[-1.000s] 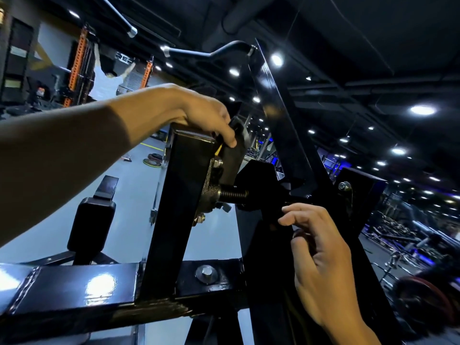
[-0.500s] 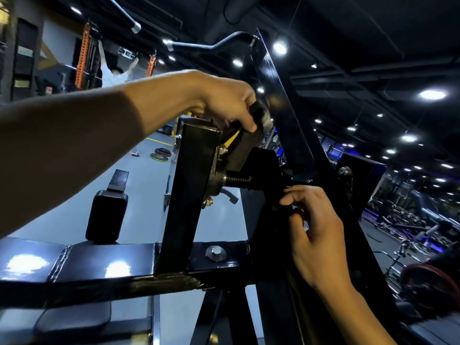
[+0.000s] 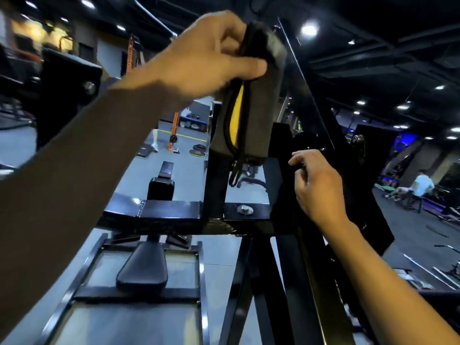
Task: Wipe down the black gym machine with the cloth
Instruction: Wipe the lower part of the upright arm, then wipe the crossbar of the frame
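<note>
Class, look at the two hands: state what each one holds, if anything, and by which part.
The left hand pinches the folded cloth at its top end. The right hand holds nothing.

My left arm comes in from the lower left, raised and stretched across the view, forearm bare. The left hand [image 3: 211, 53] sits high near the top centre, thumb and curled fingers pinching a folded grey cloth [image 3: 246, 103] by its top edge — motion blur softens the knuckles, so I can't say just how many fingers take part. My right arm rises from the lower right corner. The right hand [image 3: 317, 188] is seen from the back, fingers loosely bent and spread, gripping nothing — fingertips apparently near the black frame.
</note>
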The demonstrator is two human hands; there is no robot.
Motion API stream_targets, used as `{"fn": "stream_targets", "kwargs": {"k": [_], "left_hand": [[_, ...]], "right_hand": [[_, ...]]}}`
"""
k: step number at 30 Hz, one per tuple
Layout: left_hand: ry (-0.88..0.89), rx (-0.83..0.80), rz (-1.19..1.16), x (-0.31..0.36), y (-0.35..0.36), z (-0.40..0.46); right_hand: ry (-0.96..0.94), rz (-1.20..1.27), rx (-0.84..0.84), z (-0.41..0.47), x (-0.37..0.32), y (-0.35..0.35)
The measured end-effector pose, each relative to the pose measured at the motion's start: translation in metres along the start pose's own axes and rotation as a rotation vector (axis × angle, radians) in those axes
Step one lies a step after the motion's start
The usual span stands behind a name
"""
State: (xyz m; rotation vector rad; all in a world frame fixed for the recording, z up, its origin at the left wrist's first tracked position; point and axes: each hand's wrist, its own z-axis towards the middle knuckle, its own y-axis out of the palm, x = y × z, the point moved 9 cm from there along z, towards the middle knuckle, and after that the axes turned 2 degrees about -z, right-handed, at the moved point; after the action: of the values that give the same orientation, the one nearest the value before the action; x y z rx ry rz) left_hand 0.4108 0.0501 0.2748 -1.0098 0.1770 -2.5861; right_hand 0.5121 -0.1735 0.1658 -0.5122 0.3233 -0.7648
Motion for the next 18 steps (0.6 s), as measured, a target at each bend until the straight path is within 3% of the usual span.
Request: {"fn": "stream_targets", "kwargs": {"k": [4,8,13,18], "left_hand": [[-0.179,0.005,-0.026,-0.027,0.002,-0.068],[-0.318,0.077,-0.104,-0.058,0.008,-0.143],[-0.507,0.209,-0.127,-0.074,0.018,-0.222],[-0.512,0.304,-0.075,-0.057,0.014,-0.267]], "right_hand": [[0.051,0.02,-0.054,-0.005,-0.006,-0.01],[0.112,0.316,0.005,-0.029,-0.047,-0.041],[0.17,0.578,-0.243,-0.086,-0.114,-0.026],[0.338,0.728,-0.373,-0.142,-0.14,-0.008]]}}
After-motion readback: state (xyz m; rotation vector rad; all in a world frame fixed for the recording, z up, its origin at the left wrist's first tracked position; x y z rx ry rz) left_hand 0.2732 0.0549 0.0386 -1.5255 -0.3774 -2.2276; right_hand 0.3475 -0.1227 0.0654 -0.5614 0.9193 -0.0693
